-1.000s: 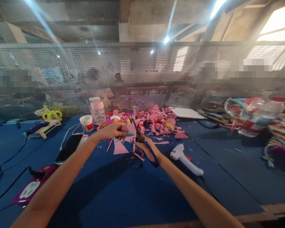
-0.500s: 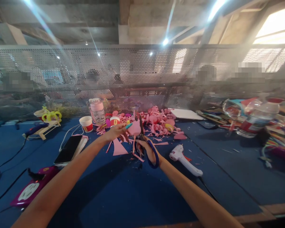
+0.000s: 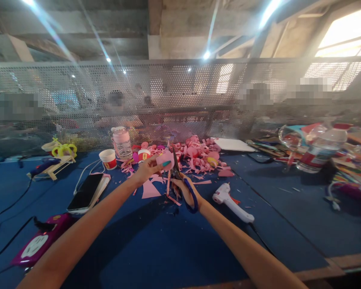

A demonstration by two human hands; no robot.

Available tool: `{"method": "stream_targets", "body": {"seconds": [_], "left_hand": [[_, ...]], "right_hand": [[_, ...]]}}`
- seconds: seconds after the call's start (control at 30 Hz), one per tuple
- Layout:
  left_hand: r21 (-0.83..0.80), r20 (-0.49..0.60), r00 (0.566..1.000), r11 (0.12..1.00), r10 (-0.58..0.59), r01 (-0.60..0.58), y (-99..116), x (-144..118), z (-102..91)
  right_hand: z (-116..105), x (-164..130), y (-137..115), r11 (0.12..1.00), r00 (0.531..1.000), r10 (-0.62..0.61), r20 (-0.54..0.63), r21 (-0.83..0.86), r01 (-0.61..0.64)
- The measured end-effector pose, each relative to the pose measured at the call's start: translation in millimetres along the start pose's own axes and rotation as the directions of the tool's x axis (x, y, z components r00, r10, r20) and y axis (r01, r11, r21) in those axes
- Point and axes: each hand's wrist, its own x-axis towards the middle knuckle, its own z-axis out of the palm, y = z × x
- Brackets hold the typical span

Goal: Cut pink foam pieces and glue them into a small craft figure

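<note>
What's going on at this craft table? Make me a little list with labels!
Left hand: pinches a pink paper piece, lifted off the table.
Right hand: holds blue-handled scissors, blades up against the pink piece.
Under the hands: pink scraps on the blue table.
Behind: pile of pink cutouts, a jar, two small cups.
Right side: white glue gun.
Left side: phone, purple power strip.

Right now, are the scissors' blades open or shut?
Cannot tell for sure: the scissors point upward in the right hand, blades against the pink piece held by the left hand, too small to read.
</note>
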Motion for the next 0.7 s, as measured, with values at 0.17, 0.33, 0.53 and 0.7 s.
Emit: {"method": "stream_targets", "body": {"seconds": [0.17, 0.33, 0.53, 0.7], "left_hand": [[0.018, 0.076, 0.995, 0.998, -0.067, 0.066, 12.0, -1.8, -7.8], [0.061, 0.058, 0.995, 0.995, -0.08, 0.077, 20.7, -1.2, -10.5], [0.148, 0.076, 0.993, 0.986, -0.092, 0.08, 24.8, 0.2, -13.3], [0.169, 0.12, 0.988, 0.983, -0.095, 0.074, 24.3, 0.2, -15.5]], "right_hand": [[-3.0, 1.3, 1.0, 0.997, 0.999, -0.045, 0.018, -0.055, 0.046], [-2.8, -0.3, -2.2, 0.991, 0.999, -0.032, 0.019, -0.127, 0.034], [1.4, -2.7, -9.6, 0.986, 0.999, -0.035, 0.001, -0.162, 0.035], [0.1, -1.2, -8.2, 0.985, 0.999, -0.05, -0.011, -0.164, 0.048]]}}
